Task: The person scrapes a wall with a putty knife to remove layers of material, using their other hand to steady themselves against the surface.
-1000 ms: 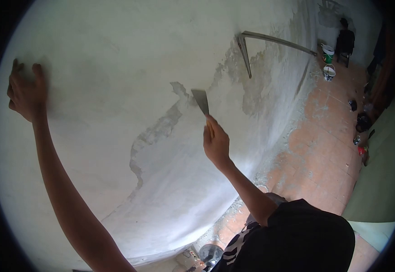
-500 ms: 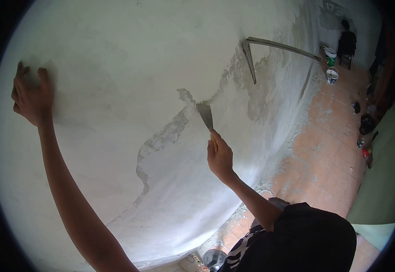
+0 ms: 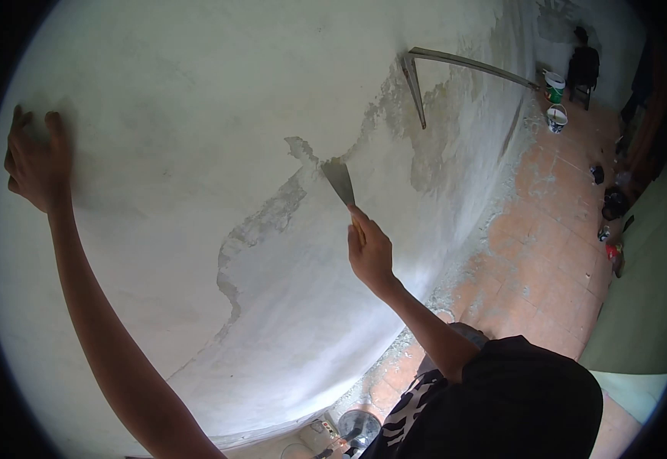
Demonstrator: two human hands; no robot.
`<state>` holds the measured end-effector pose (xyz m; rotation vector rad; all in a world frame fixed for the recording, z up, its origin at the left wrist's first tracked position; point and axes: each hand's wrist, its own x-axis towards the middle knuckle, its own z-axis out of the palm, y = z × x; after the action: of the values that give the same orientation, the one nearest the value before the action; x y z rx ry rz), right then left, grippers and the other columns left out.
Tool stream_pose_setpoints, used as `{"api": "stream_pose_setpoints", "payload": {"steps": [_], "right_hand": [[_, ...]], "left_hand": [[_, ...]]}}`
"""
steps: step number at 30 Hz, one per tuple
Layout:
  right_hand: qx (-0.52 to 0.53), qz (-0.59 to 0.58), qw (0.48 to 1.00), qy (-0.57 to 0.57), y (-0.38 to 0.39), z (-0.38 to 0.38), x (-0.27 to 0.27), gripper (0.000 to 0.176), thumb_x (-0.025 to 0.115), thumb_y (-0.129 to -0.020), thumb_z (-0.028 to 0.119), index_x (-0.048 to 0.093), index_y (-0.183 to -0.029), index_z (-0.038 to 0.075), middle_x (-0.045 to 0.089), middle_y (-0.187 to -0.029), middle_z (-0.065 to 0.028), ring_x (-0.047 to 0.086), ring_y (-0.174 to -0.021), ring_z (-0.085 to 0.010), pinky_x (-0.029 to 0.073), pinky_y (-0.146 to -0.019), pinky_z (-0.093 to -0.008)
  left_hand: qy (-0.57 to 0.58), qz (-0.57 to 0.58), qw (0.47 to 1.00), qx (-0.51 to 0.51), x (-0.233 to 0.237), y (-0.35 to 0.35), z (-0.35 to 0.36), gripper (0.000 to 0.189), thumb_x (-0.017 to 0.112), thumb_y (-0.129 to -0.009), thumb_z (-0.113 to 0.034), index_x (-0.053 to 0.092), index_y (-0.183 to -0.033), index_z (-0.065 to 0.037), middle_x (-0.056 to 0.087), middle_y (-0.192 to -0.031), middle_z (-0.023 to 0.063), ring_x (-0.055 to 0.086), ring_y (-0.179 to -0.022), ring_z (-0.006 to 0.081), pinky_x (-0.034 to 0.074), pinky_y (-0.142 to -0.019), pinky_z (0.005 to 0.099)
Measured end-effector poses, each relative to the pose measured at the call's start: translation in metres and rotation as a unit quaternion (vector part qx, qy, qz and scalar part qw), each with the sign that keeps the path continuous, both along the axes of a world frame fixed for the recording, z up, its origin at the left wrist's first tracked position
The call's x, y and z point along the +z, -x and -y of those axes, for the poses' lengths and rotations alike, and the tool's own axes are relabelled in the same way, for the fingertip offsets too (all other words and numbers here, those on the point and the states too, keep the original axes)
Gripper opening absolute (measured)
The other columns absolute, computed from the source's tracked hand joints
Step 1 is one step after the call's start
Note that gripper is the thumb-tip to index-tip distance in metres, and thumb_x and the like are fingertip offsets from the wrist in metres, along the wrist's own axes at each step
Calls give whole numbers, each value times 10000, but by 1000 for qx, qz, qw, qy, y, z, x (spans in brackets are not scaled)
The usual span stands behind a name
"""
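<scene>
A pale wall (image 3: 150, 252) fills the left and middle of the head view, with rough grey patches (image 3: 261, 218) where its surface has come off. My right hand (image 3: 370, 249) is closed round the handle of a scraper (image 3: 339, 180), whose wide blade meets the wall at the edge of a patch. At the far left my left hand (image 3: 40, 157) rests against the wall with its fingers apart and holds nothing.
A metal bracket (image 3: 471, 63) juts from the wall at the upper right. Two buckets (image 3: 556, 118) and a dark chair (image 3: 583, 67) stand farther back on the tiled floor (image 3: 540, 252), where debris lies. Green sheeting (image 3: 639, 306) hangs at the right.
The wall, bracket and buckets have shifted slightly up and left in view. The scraper's blade has moved a little left in view, still at the patch's edge. My left hand stays on the wall.
</scene>
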<state>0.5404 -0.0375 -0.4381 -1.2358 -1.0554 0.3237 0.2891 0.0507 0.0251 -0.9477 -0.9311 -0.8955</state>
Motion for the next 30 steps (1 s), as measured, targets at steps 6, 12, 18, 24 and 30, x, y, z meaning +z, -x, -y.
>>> {"api": "stream_pose_setpoints", "payload": {"steps": [6,12,18,24,30], "right_hand": [[-39,8,999,-30,-7,-10,30,368,558,-923,48,561,-1290,52,662,-961,-190,662,-837,-318,521,-739,-371],[4,20,998,61,-1,11,8,367,549,-928,50,554,-1295,50,670,-1027,-195,675,-899,-314,527,-770,-376],[-15,-18,1000,-10,5,0,14,361,543,-931,44,552,-1292,35,672,-1072,-192,679,-941,-305,533,-798,-363],[-21,26,999,19,6,10,18,361,539,-932,43,550,-1293,33,669,-1061,-204,680,-925,-316,535,-788,-369],[-13,-28,999,-22,15,3,21,362,529,-935,39,547,-1296,23,670,-1020,-230,687,-911,-325,538,-781,-359]], "left_hand": [[-7,-4,1000,-10,1,-4,1,641,461,-847,-551,436,-1422,-270,511,-1402,-37,410,-1344,245,302,-1087,457],[0,-2,1000,-7,-3,-1,2,634,463,-848,-551,450,-1413,-263,517,-1400,-44,418,-1338,240,308,-1077,459],[-2,-6,1000,-7,1,0,0,624,459,-850,-555,469,-1400,-261,518,-1400,-48,423,-1333,239,307,-1078,455],[0,-7,1000,0,1,2,0,625,454,-850,-566,473,-1398,-268,520,-1400,-46,422,-1334,242,303,-1084,456],[-3,-7,1000,11,2,7,-2,636,453,-847,-588,474,-1397,-270,512,-1412,-49,415,-1342,245,303,-1084,462]]}}
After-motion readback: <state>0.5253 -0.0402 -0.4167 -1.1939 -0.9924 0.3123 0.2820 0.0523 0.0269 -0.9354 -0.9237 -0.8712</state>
